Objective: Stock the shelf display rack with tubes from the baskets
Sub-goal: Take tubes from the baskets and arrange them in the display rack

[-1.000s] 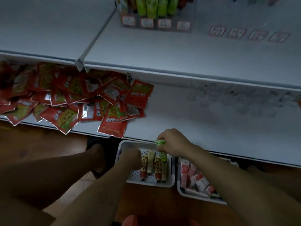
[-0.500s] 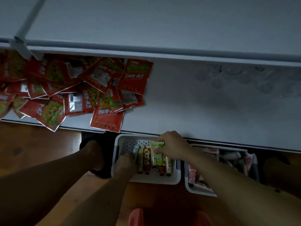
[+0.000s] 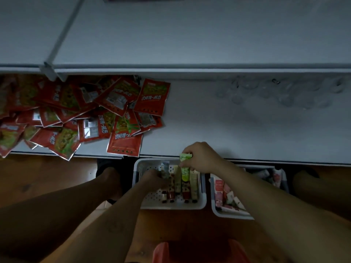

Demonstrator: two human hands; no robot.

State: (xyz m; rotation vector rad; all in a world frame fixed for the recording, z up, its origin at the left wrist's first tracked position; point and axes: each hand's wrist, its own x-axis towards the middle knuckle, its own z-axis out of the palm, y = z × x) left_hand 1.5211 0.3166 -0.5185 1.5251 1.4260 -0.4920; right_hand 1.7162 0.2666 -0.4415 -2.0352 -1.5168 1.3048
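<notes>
- Green tube (image 3: 185, 168): I see the right hand (image 3: 201, 158) pinching its top end, over the left white basket (image 3: 139, 179); label unreadable.
- Left hand (image 3: 153, 179): low in the same basket among the lying tubes (image 3: 193, 185); I cannot tell its grip.
- Second basket (image 3: 213, 207): just to the right, holds pink-white tubes (image 3: 219, 188).
- Red packets (image 3: 152, 97): heaped on the white shelf (image 3: 228, 126); white Chinese lettering, too blurred to read.

I'm in a dimly lit shop. Beyond my right hand (image 3: 201, 158) white metal display shelves (image 3: 237, 126) run in tiers, and up to its left one carries a heap of identical red printed sachets (image 3: 152, 97). Just below the hand, two white baskets (image 3: 171, 206) of small tubes (image 3: 194, 186) stand on the wooden floor (image 3: 47, 173).
</notes>
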